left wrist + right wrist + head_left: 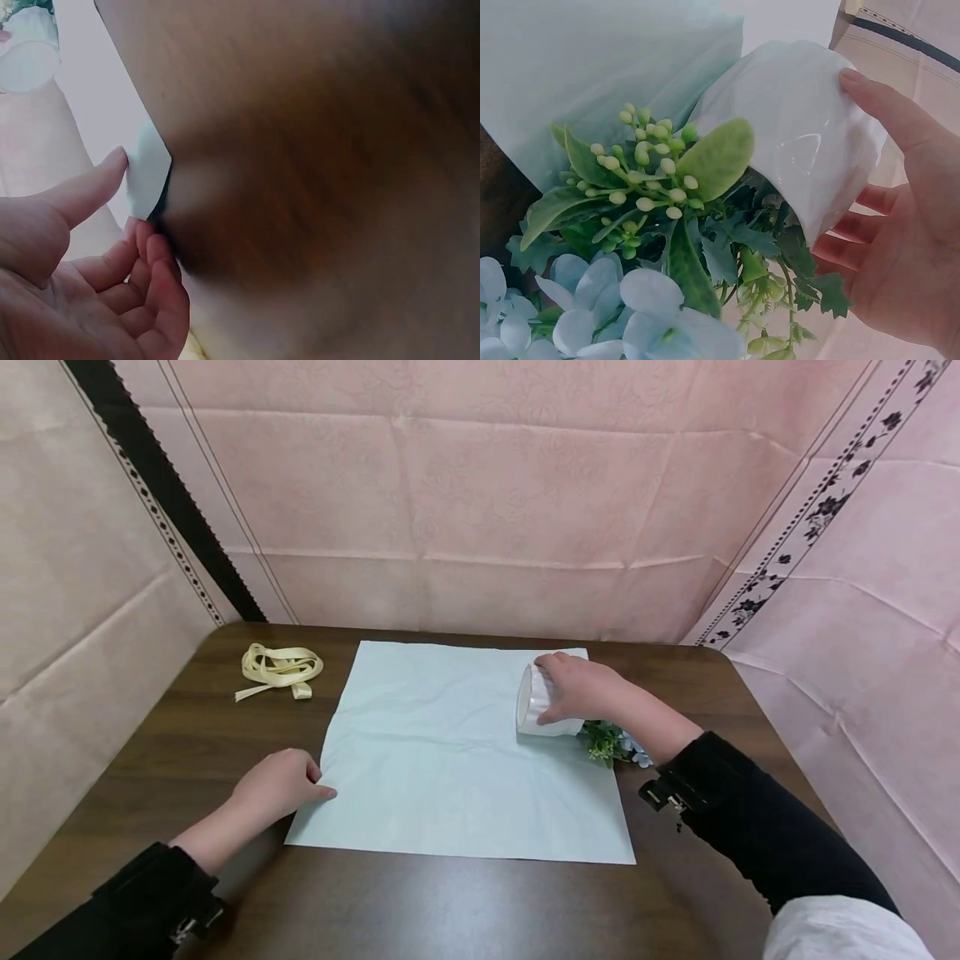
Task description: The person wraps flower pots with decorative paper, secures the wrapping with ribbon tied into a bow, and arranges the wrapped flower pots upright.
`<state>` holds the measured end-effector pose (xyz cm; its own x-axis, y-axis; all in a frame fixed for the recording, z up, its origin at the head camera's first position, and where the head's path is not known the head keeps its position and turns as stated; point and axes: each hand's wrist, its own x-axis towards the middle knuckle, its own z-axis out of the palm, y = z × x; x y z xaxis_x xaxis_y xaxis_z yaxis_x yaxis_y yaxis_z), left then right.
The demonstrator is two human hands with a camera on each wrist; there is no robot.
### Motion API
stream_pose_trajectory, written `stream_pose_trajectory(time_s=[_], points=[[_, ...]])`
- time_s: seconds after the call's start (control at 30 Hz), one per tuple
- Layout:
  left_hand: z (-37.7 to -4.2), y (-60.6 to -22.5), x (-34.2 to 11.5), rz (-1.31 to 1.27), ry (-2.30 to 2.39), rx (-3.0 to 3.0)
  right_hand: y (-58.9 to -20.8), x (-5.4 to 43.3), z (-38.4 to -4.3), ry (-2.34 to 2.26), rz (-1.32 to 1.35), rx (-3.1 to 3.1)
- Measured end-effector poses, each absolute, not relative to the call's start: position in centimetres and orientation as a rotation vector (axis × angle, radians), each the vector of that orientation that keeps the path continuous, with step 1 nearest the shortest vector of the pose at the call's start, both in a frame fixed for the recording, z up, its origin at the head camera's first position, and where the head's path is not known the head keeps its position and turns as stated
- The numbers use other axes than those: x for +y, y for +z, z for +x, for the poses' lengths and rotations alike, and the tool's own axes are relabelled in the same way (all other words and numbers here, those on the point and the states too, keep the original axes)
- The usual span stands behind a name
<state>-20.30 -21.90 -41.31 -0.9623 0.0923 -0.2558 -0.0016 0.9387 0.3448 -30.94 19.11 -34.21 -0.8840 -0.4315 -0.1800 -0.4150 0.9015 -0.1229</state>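
Note:
A pale blue wrapping sheet (450,760) lies spread on the table. My left hand (279,785) is at its left edge near the front corner. In the left wrist view the thumb lies over the sheet's edge (150,169) and the curled fingers meet it from the other side. A glossy white flowerpot (534,702) lies on its side on the sheet's right part, its base facing left. My right hand (581,687) grips the pot around its side. Green leaves with pale berries (652,165) and light blue flowers (652,315) spill from its mouth to the right.
A loosely coiled cream ribbon (281,668) lies on the brown wooden table (420,910), left of the sheet. Pink cloth (517,502) hangs behind the table and along both sides.

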Motion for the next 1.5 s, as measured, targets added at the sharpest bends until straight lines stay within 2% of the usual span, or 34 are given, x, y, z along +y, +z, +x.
stream_pose_trajectory(time_s=[0.2,0.67,1.07,1.5], points=[[-20.1,-41.5,-22.2,0.048,0.670,2.811,-34.2,19.1,-30.9,-0.137,-0.665,2.846],[-19.4,-41.8,-23.8,-0.213,1.153,2.417,-33.7,19.2,-30.6,-0.120,-0.655,2.836],[-17.9,-39.6,-22.0,-0.131,1.289,2.566,-32.8,18.6,-31.1,-0.121,-0.730,2.879],[-15.7,-36.2,-18.8,-0.041,1.529,2.583,-30.7,13.5,-31.2,-0.165,-0.927,2.917]])
